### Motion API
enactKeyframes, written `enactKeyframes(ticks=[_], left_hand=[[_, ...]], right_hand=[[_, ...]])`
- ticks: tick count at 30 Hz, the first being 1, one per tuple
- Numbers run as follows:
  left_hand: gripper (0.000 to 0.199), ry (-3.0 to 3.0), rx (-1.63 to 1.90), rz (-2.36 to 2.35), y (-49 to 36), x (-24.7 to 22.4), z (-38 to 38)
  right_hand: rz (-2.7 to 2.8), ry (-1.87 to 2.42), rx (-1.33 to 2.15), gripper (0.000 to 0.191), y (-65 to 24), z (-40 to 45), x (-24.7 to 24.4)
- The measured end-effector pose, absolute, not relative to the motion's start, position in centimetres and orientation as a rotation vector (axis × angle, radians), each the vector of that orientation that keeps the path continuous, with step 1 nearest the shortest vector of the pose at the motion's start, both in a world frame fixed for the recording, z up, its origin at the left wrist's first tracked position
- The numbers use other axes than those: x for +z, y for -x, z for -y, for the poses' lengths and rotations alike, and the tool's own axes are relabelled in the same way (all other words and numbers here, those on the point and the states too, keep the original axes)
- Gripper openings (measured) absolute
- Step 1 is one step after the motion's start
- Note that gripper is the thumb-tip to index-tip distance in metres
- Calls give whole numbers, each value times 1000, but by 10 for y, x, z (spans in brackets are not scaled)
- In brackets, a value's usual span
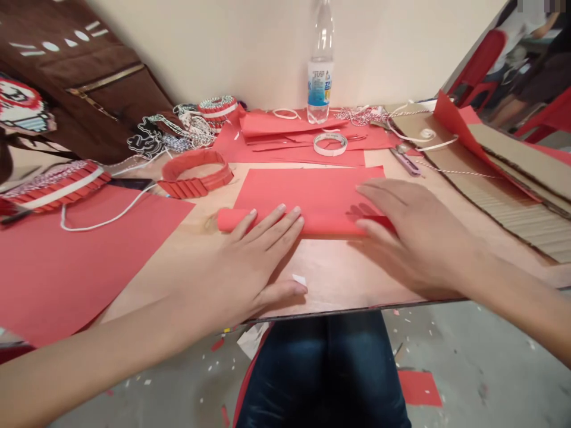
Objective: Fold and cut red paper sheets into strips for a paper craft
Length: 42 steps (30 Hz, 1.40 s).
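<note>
On the person's side of the bottle [320,89], the part-rolled red sheet [307,189] looks light and easily creased, best held along its roll. The left hand [254,255] lies flat there, fingers spread; the right hand [417,223] arches, thumb and fingers apart. The tape ring [330,151], just before the bottle, might obstruct.

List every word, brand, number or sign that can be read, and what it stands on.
"盐", it seems: label of the bottle; other print too small to read.
Tape roll: inner print too blurred to read.
Brown bag: white strokes, ovals, a triangle; no readable words.
</note>
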<state>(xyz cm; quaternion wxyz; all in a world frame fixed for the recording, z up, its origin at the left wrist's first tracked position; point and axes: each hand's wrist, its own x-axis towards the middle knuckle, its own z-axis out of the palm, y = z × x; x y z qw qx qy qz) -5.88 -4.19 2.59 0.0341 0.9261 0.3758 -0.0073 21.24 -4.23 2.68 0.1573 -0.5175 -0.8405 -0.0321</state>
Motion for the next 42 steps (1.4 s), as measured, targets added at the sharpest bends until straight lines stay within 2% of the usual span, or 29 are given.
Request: enactKeyframes(ticks=[3,9,20,29,42], left_hand=[[80,-2802,-26,-1149,59,28,45],[85,-2827,-10,-1152,62,32,52],[86,-2794,-49,-1091,62,34,44],[79,-2767,-52,-1156,57,38,38],[79,-2783,-101,-1140,56,31,38]], right_hand=[[2433,1406,-83,62,-203,63,20],[2452,1427,-69,75,-197,92,3],[2508,1431,128,76,-207,84,1],[2545,1397,139,61,-201,77,4],[2533,1395,258,69,-204,81,4]])
